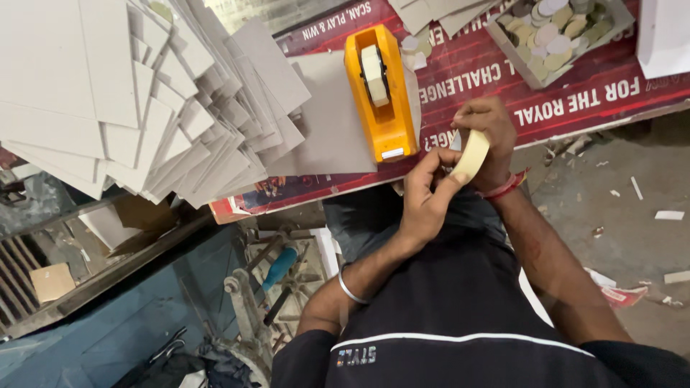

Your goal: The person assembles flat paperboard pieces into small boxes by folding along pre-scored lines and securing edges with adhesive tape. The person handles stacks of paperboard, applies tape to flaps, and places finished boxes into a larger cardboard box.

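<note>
From the head view, both your hands meet just in front of the one orange tape dispenser (pixel 382 93): your left hand (pixel 424 197) and right hand (pixel 492 140) each pinch one strip of pale tape (pixel 471 156) between closed fingers. Left of the dispenser lies one fanned heap of grey cardboard sheets (pixel 144 93); right of it, one tray of round discs (pixel 557 36).

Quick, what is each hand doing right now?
Left hand: fingers closed on the strip of cream tape.
Right hand: fingers closed on the same strip of cream tape, by the orange tape dispenser.
</note>
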